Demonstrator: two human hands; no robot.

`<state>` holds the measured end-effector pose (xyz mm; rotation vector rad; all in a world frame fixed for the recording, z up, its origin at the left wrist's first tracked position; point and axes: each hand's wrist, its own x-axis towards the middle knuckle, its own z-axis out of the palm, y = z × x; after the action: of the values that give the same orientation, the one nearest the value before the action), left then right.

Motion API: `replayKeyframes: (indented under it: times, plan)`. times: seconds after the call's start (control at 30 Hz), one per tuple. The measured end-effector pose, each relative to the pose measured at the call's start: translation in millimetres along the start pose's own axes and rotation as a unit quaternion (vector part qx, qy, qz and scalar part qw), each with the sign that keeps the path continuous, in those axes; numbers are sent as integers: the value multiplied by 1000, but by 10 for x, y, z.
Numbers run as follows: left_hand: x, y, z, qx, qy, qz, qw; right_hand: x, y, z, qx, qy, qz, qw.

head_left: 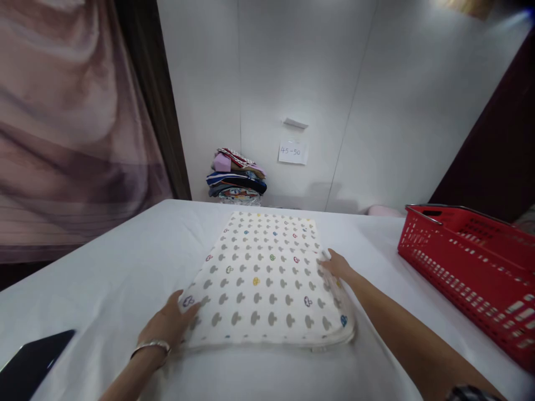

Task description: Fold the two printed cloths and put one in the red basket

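Observation:
A cream cloth (254, 284) with grey and coloured mushroom prints lies folded on the white table. Its near right corner is rounded and shows more than one layer. At the cloth's near left edge, my left hand (169, 320) has its thumb over the top, with the other fingers along the edge and partly hidden. My right hand (336, 264) grips the right edge about halfway up, its fingertips partly out of sight. A silvery bracelet (151, 348) circles my left wrist.
On the right stands a red perforated basket (468, 278) with a metal handle. A dark flat object (35, 362) lies at the near left. Folded clothes (237, 175) are stacked past the table's far edge, by a wall bearing a "45-50" paper (293, 152). A curtain (75, 128) hangs left.

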<state>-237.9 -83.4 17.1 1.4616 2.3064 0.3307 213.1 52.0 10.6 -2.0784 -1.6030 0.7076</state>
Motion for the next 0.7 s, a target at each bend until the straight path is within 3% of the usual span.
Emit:
replayKeyframes:
  times: [0.2,0.43,0.7]
  plan:
    - [-36,-22,3,8,-12,-20,1000,343,-112,37,55,21,49,997]
    - [-26,-35,33,33,-7,-26,999,606,-207,3,163,-26,126,978]
    - [-42,16,5,24,8,-46,999,981,-233,59,308,-38,107,945]
